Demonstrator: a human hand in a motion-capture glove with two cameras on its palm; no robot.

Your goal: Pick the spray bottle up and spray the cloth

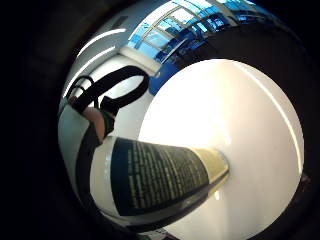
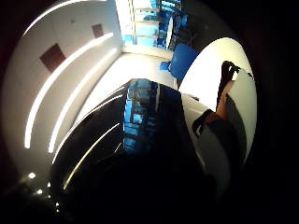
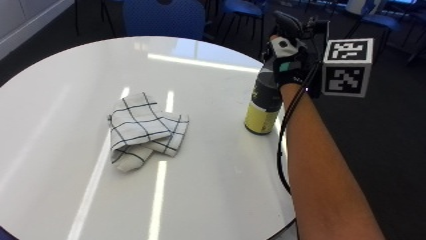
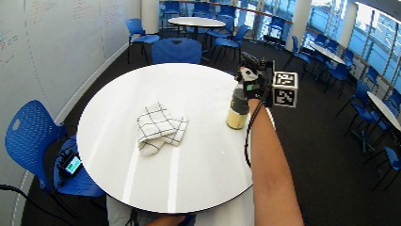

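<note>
Your gloved right hand [image 3: 287, 60] is wrapped around the upper part of the spray bottle [image 3: 264, 102], fingers curled round its neck just under the nozzle, and the bottle's yellow base seems to rest on the round white surface [image 3: 60, 100] near its right edge; whether it has lifted a little you cannot tell. The bottle stands upright, which suits a grasp high up where the trigger sits. From the little finger side palm view the labelled body [image 1: 160, 175] runs away from your palm down to the surface, so the hand is at the top and the body hangs free below it.

Your forearm reaches in from the near right, stretched almost straight, with the wrist raised above the bottle.

The checked cloth [image 3: 143, 130] lies crumpled to the left of the bottle, well apart from it and nearer the middle of the surface. The nozzle likely needs turning towards it before any spray would land there.
</note>
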